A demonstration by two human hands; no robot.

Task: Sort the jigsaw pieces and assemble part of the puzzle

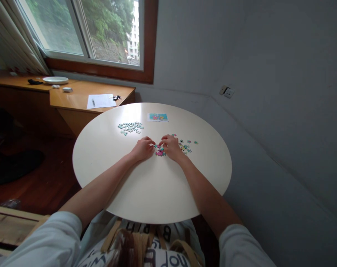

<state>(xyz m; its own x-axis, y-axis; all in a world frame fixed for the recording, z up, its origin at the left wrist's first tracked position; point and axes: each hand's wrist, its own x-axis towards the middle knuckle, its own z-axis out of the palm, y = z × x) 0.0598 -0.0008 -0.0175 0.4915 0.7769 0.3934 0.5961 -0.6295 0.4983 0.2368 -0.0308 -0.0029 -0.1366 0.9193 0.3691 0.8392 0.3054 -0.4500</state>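
Observation:
Near the middle of the round white table, my left hand and my right hand face each other over a small cluster of pink and teal jigsaw pieces. The fingers of my left hand are bent together at a teal-and-pink piece on the cluster's upper left edge. My right hand has its fingertips pinched down on the cluster's upper right, partly hiding the piece there. Loose colourful jigsaw pieces lie just right of my right hand, some hidden behind it.
A patch of pale blue jigsaw pieces lies at the back left of the white table. A picture card lies at the back. Beyond, a wooden desk holds paper, keys and a white plate.

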